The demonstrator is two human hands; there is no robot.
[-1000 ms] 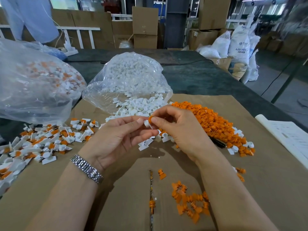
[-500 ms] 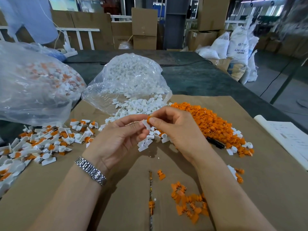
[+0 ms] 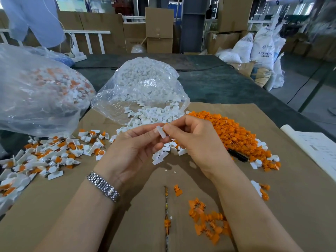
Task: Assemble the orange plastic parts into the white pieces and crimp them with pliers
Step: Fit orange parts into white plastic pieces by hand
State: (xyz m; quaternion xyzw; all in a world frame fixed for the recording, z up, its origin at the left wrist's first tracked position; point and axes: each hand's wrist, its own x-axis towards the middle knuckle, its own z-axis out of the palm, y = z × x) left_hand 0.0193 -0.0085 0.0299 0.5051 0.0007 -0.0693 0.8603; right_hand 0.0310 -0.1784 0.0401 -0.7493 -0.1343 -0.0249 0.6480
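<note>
My left hand [image 3: 134, 148] pinches a small white piece [image 3: 161, 131] at its fingertips, above the cardboard sheet [image 3: 300, 206]. My right hand [image 3: 196, 142] meets it from the right and pinches an orange part [image 3: 165, 126] pressed against the white piece; only a sliver of orange shows. Behind the hands white pieces [image 3: 154, 115] spill from an open clear bag [image 3: 143, 84]. To the right spreads a heap of orange parts [image 3: 234, 135]. A black handle [image 3: 238, 155], maybe the pliers, pokes out from under that heap.
Assembled white-and-orange pieces [image 3: 47, 153] lie scattered at the left, with a big clear bag of them [image 3: 36, 91] behind. Loose orange parts [image 3: 207, 220] sit near my right forearm. A paper sheet [image 3: 316, 148] lies at the right edge. Someone in a light shirt [image 3: 34, 17] stands far left.
Both hands have kept together at the fingertips and lifted slightly; the white piece has turned so more of it shows, with the orange part pushed further against it.
</note>
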